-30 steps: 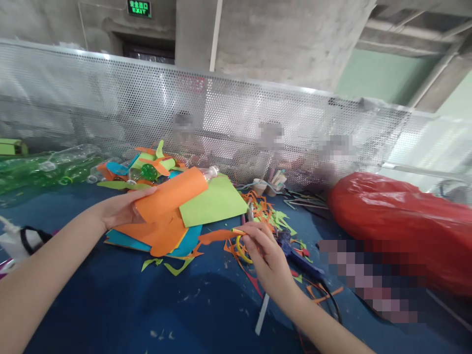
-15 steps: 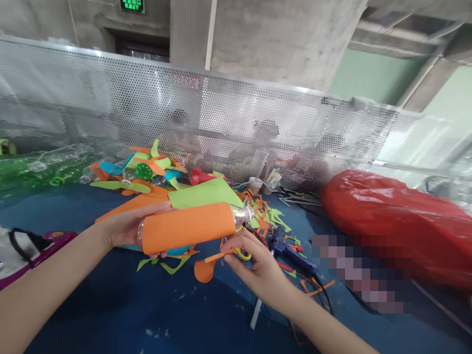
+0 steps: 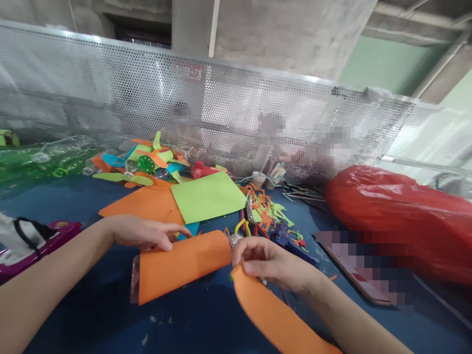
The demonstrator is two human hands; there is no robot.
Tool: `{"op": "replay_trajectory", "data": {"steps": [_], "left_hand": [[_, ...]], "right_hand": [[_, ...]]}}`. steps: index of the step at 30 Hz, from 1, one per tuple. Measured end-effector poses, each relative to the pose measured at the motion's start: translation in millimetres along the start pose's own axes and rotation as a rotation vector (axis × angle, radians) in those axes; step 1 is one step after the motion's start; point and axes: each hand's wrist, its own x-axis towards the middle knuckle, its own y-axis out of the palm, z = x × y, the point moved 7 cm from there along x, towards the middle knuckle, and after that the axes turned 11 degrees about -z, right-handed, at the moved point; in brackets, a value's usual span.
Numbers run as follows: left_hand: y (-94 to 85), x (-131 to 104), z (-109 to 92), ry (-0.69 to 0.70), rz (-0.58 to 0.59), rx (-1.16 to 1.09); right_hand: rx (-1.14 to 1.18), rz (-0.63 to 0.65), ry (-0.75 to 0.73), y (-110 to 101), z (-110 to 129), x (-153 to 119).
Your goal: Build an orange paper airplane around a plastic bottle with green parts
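Observation:
A clear plastic bottle (image 3: 135, 280) wrapped in an orange paper sleeve (image 3: 184, 263) lies on its side on the blue table, its neck pointing right. My left hand (image 3: 145, 233) rests over the sleeve's upper left edge, fingers apart. Near the bottle's neck, my right hand (image 3: 263, 260) pinches the end of a long rounded orange paper piece (image 3: 273, 317), which hangs toward the bottom of the view. Part of the neck is hidden behind my right fingers.
Green paper (image 3: 208, 196) and orange paper (image 3: 145, 204) lie behind the bottle. Beyond my right hand are a blue glue gun (image 3: 293, 246), yellow-handled pliers and paper scraps. A red plastic bag (image 3: 398, 216) sits at right, a purple object (image 3: 55, 241) at left, green bottles (image 3: 70, 164) at back left.
The wrapped bottle has come down and tilted, and my left hand has loosened from around it. The orange piece in my right hand has swung down to the right, now showing its broad side.

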Motion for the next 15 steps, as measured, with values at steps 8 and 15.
{"op": "replay_trajectory", "data": {"steps": [8,15], "left_hand": [[27.0,-8.5,3.4,-0.131,0.296,0.01],[45.0,-5.6,-3.3,0.008,-0.072,0.242]], "right_hand": [[-0.292,-0.077,-0.155,0.5,-2.3,11.9],[-0.2,-0.161,-0.16,-4.9,-13.6,19.7]]}}
